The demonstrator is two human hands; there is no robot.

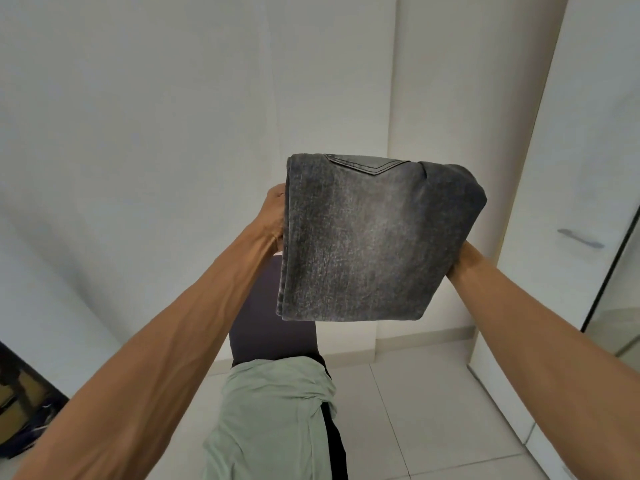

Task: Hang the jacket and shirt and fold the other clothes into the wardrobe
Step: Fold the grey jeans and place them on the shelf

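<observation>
- one pair of folded jeans [374, 237], grey, held up in the air just in front of the white wardrobe doors [450, 81] and hiding part of them.
- two hands: the left hand [275, 216] grips the bundle's left edge; the right hand [458, 257] sits under the right corner, fingers hidden, grip cannot be told.
- one metal handle [581, 239] on the right-hand door.
- below: the person's green top [277, 420] and the tiled floor [415, 410].
</observation>
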